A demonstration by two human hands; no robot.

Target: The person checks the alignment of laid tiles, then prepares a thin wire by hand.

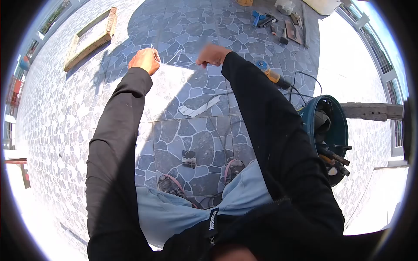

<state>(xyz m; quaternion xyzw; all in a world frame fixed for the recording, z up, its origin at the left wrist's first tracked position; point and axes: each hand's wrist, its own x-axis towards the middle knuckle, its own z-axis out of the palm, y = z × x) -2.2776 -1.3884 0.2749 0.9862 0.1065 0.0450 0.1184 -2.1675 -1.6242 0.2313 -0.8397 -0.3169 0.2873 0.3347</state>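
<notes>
My left hand point(145, 61) is closed in front of me, pinching a thin pale string point(176, 56). A loop of it bends through the air towards my other hand. Level with it on the right, my right hand point(213, 55) is partly blurred, its fingers curled together. Whether the string reaches those fingers I cannot make out. Below both hands, a torn whitish strip point(200, 107) lies on the stone-patterned floor. Closer to my feet is a small dark flat piece point(189, 159) with pale thread-like lines across it.
A yellow angle grinder point(272, 75) with its black cable lies right of my right forearm. Beside me stands a dark green bucket point(308, 119) of tools. A wooden frame point(89, 51) is at the far left; a blue tool point(257, 18) and boards point(295, 32) are at the back right.
</notes>
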